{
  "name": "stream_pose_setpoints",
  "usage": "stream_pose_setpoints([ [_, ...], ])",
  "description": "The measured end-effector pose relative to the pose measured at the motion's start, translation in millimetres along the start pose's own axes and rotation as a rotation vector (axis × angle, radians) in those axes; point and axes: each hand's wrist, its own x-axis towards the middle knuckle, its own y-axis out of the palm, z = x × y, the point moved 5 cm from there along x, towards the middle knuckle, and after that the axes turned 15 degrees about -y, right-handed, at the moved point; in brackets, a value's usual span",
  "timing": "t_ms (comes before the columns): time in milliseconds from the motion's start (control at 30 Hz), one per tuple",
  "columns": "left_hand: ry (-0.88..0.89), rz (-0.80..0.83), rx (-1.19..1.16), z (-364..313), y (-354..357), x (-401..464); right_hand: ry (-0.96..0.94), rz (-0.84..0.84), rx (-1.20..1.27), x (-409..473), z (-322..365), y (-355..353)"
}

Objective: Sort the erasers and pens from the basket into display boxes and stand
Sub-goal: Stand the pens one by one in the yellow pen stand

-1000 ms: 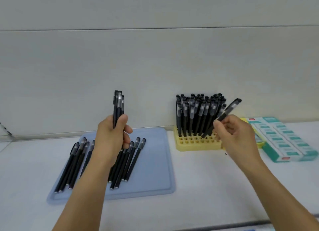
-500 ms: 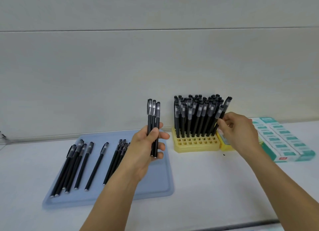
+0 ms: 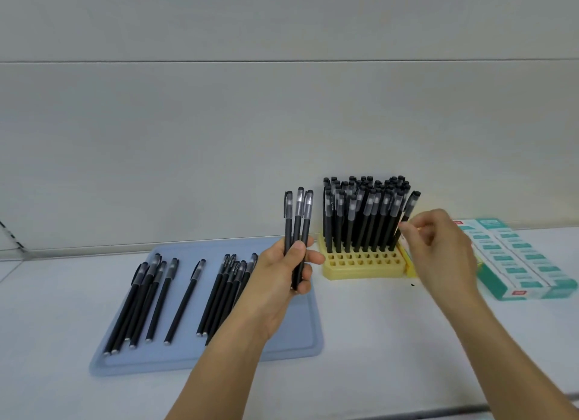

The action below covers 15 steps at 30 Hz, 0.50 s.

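Black capped pens (image 3: 297,222), 3 upright

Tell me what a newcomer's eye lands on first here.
The yellow plastic pen stand, right of centre by the wall, packed with upright black capped pens. The left hand holds three black pens upright beside it; the right hand is at the rightmost pen. More loose black pens lie on the pale blue tray, left.

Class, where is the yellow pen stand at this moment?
In the head view, the yellow pen stand sits right of centre on the white table, between the blue tray and the eraser boxes.
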Motion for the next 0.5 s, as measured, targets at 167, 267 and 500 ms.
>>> stream_pose_setpoints([
  [167, 0.051, 0.09, 0.121, 0.3, 15.9, -3.1, -0.074, 0.29, 0.567, -11.9, 81.2, 40.2],
  [267, 0.059, 0.048, 0.102, 1.3, 11.7, -4.0, -0.118, 0.223, 0.54, -1.5, 82.9, 42.1],
  [500, 0.032, -0.104, -0.067, 7.0, -21.6, -7.1, -0.164, 0.142, 0.225, 10.1, 47.9, 46.3],
])
